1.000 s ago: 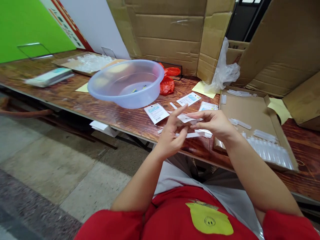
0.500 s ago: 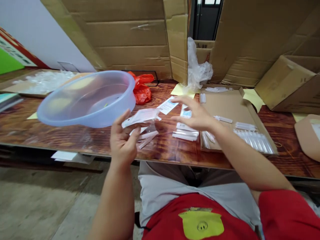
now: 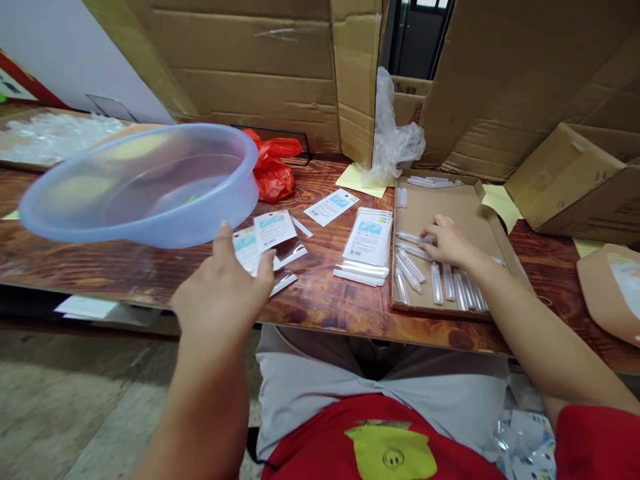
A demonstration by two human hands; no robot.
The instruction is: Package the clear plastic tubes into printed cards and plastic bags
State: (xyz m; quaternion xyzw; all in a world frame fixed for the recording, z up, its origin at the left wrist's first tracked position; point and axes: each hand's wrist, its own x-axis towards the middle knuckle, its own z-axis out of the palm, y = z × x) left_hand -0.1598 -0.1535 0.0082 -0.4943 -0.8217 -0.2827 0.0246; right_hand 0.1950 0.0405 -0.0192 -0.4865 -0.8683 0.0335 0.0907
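My left hand point(image 3: 220, 287) hovers over the near left of the table, thumb and index finger apart, with nothing in it. Just beyond it lie a white printed plastic packet point(image 3: 275, 229) and a second packet point(image 3: 245, 248), partly hidden behind the fingers. My right hand point(image 3: 447, 240) reaches into a shallow cardboard tray point(image 3: 455, 207), its fingertips pinched on a clear plastic tube point(image 3: 415, 251). Several similar tubes point(image 3: 437, 283) lie along the tray's near side. Between my hands rests a stack of printed packets point(image 3: 369, 235).
A translucent blue basin point(image 3: 200, 223) stands at the left, beside a red plastic bag point(image 3: 274, 180). A single packet point(image 3: 331, 207) lies behind the stack. Crumpled clear plastic point(image 3: 397, 143) sits at the back. On the right is a cardboard box point(image 3: 565, 180).
My left hand has let go of the packet, now lying on the table, and drawn back left. My right hand has moved right, from above the stack into the tray.
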